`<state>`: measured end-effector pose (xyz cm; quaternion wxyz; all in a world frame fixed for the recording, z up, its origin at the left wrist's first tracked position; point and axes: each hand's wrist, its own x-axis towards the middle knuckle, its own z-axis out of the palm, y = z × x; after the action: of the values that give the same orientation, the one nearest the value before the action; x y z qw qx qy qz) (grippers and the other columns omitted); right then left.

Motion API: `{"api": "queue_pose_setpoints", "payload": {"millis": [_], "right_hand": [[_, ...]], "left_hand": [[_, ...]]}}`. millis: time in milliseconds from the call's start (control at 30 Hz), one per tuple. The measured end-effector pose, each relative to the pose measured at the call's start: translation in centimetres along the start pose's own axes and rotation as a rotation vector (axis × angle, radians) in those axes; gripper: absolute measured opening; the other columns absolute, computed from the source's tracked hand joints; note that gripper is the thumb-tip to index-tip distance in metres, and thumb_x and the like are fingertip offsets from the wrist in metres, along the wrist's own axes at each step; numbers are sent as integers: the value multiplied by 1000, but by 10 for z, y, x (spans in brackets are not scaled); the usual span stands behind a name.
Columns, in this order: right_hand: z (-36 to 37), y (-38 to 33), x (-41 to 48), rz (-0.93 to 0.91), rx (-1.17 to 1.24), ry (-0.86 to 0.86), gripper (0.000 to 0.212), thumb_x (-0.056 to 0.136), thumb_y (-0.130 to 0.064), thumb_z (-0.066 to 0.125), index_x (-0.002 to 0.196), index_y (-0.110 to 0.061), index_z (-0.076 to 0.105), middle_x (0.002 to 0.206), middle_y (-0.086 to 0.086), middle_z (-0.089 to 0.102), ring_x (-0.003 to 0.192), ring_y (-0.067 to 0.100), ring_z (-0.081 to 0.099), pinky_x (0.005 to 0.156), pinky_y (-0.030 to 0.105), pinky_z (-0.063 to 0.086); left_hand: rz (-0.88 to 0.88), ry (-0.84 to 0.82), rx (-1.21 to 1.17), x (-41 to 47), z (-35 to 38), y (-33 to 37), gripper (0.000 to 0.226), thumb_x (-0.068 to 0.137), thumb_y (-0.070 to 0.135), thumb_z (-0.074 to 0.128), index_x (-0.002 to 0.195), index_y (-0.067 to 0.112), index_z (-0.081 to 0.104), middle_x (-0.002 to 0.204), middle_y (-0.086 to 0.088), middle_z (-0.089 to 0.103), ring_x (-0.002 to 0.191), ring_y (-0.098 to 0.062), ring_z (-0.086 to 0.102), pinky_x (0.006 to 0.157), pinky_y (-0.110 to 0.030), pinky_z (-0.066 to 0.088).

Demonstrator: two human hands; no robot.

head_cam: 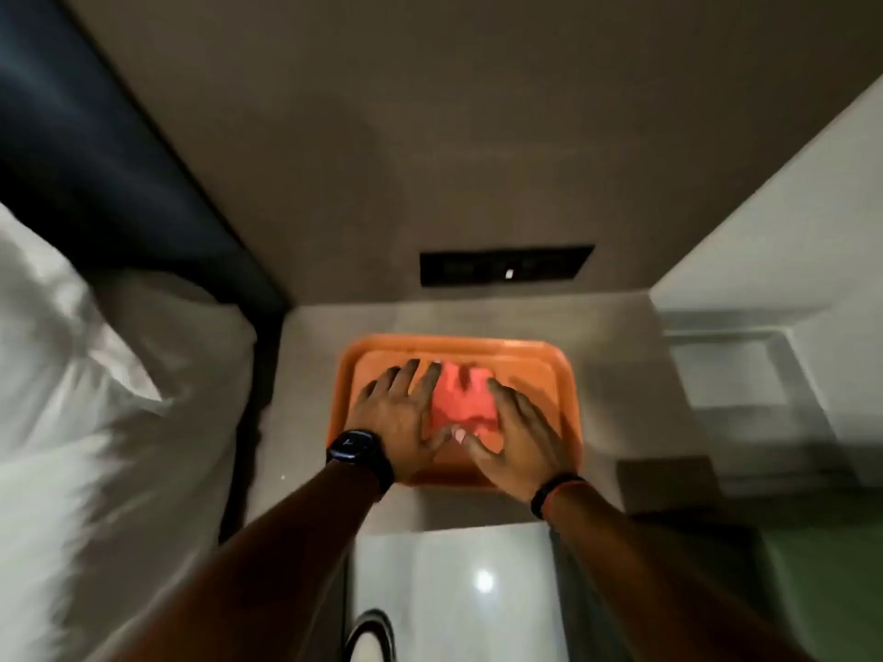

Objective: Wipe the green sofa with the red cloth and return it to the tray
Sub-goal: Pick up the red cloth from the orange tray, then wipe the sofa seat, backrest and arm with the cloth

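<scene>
The red cloth (462,398) lies folded in the middle of an orange tray (549,365) on a small bedside surface. My left hand (399,410), with a dark watch on its wrist, rests flat on the cloth's left side, fingers spread. On the cloth's right side lies my right hand (518,437), also flat with fingers apart, a dark band on its wrist. The thumbs nearly meet at the cloth's near edge. A green patch (822,580) at the lower right may be the sofa.
A bed with white linen (95,375) and a dark headboard (119,150) fills the left. A black switch panel (506,269) is on the wall behind the tray. A white ledge (764,279) rises to the right. Glossy white floor (458,590) lies below.
</scene>
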<state>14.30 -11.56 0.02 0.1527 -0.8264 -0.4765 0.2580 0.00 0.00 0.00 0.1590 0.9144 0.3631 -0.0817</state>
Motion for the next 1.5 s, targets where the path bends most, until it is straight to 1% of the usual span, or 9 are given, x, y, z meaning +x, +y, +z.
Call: {"api": "queue_pose_setpoints", "payload": {"millis": [267,433,567,733,1033,1167,1333,1433,1500], "right_hand": [[96,54,53,44,5,103,67,81,-29,64,138,-8,35,138,26,40,122,41,40,105,46,36],[102,50,67,105,365,169,56,83,-24,61,135,-15,40,135,20,42,125,33,39,108,36,32],[93,44,77,412,819,243,43,88,-22,60,126,-17,40,121,13,59,109,30,58,93,37,47],[65,45,62,531,1098,163,26,81,-4,66,75,-24,50,85,4,63,69,20,63,54,26,52],[-138,61,-50,127,1153,240,34,78,19,52,96,-8,61,79,6,62,61,7,59,55,17,49],[-241,86,-148,-82,713,544,40,64,18,63,92,-11,58,84,3,61,77,13,55,68,26,50],[-292,146,-303,-191,-41,816,22,75,-6,67,94,-11,56,99,19,63,93,27,58,79,37,48],[-286,198,-394,-52,-104,863,26,86,-18,59,111,-15,50,126,11,58,122,10,45,102,39,40],[-267,234,-441,-73,-212,812,25,85,-9,65,104,-7,49,129,22,55,126,28,47,107,45,37]], "left_hand": [[-158,-19,-315,52,111,-15,76,77,56,53,141,18,35,125,-16,56,113,-39,49,96,-47,40],[-402,59,-1171,67,110,9,52,83,22,70,130,15,48,110,-1,64,97,-15,62,86,-30,50],[-655,97,-1359,75,103,16,55,86,26,69,131,4,45,116,-4,59,88,-12,61,74,-15,51],[-637,-9,-1444,62,86,23,45,82,16,72,121,1,58,110,-16,68,86,-24,68,78,-33,56],[40,-220,-1432,25,-63,152,60,62,8,81,119,7,61,112,-8,70,103,-23,66,88,-42,53],[513,-115,-1198,0,-125,259,71,59,-9,76,121,14,50,107,7,62,95,1,61,81,-18,50],[1233,328,-454,-59,-142,390,51,80,42,58,124,20,49,109,2,64,101,-26,56,91,-38,38],[1579,445,-300,-102,-110,461,32,83,27,57,114,20,52,109,-5,69,104,-22,54,87,-37,37],[1684,399,-321,-125,-77,502,25,81,21,55,105,20,52,107,-6,70,105,-21,55,87,-36,37]]}}
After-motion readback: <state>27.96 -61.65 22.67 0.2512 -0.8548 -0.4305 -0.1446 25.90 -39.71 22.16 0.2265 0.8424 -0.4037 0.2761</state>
